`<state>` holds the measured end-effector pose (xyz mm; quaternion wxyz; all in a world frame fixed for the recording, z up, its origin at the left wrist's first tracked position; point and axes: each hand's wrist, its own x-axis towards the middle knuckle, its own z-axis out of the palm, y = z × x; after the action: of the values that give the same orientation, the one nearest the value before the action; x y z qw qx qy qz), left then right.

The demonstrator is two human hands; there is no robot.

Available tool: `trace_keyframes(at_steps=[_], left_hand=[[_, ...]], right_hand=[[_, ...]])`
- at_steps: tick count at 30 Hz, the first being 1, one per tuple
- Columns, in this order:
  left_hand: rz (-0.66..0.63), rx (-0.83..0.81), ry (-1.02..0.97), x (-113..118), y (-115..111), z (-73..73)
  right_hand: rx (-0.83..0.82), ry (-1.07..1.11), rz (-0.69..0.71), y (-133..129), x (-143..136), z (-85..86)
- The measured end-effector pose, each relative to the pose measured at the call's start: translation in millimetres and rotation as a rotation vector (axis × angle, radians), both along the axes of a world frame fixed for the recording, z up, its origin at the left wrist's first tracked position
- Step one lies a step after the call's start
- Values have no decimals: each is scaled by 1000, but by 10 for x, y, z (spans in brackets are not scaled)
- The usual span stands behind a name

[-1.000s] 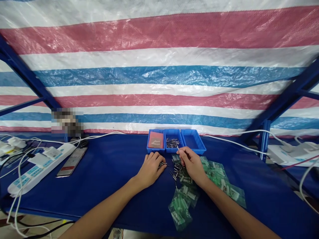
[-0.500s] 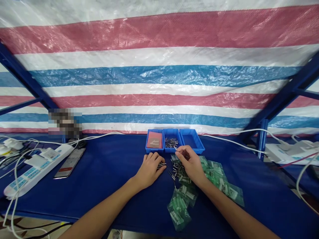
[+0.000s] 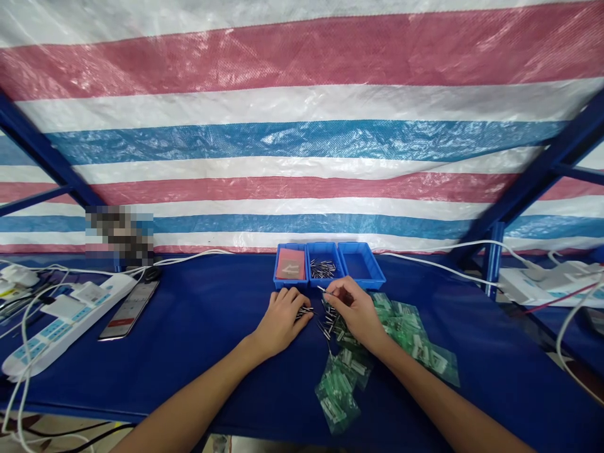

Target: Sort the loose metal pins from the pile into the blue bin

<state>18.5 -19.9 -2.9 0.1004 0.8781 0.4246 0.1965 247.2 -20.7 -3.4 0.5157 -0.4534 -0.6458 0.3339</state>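
Several small dark metal pins (image 3: 327,319) lie loose on the blue table between my hands. My left hand (image 3: 283,321) rests palm down, its fingers curled round a bunch of the same pins. Between thumb and fingertips, my right hand (image 3: 352,308) pinches one thin pin (image 3: 323,290) just in front of the trays. The middle blue tray (image 3: 323,281) contains more pins. In the left blue tray (image 3: 291,284) is a red card with a small clear bag on it. The right blue tray (image 3: 362,282) looks empty. Green plastic bags (image 3: 337,396) with small pieces inside lie under and beside my right forearm.
A phone (image 3: 128,311) and a white power strip (image 3: 70,324) with plugs and cables lie at the left of the table (image 3: 202,289). Another power strip (image 3: 542,283) is at the far right. Striped sheeting (image 3: 302,189) hangs behind, between blue metal posts.
My right hand has moved slightly down and left, and the pin at its fingertips now shows more plainly. My left hand has hardly moved. The view has shifted a little.
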Motion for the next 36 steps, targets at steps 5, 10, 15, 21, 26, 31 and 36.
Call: trace_keyframes(at_steps=[5,10,15,21,26,31,36], left_hand=[[7,2,3,4,-4,10],[7,7,4,4,-4,14],[7,8,4,4,-8,22],[8,3,10,3,-11,15],[7,1,8,-2,-6,11],[6,-3,2,0,-11,21],[2,0,10,4,-10,30]], right_hand=[[-84,99,26,17,5,-11],[-173,167,48,20,8,39],[-213,237,25,19,6,76],[-222,265,4,39,14,71],[-239,289,7,32,6,79],[-286,374,43,24,-4,93],[-314,473,73,37,12,75]])
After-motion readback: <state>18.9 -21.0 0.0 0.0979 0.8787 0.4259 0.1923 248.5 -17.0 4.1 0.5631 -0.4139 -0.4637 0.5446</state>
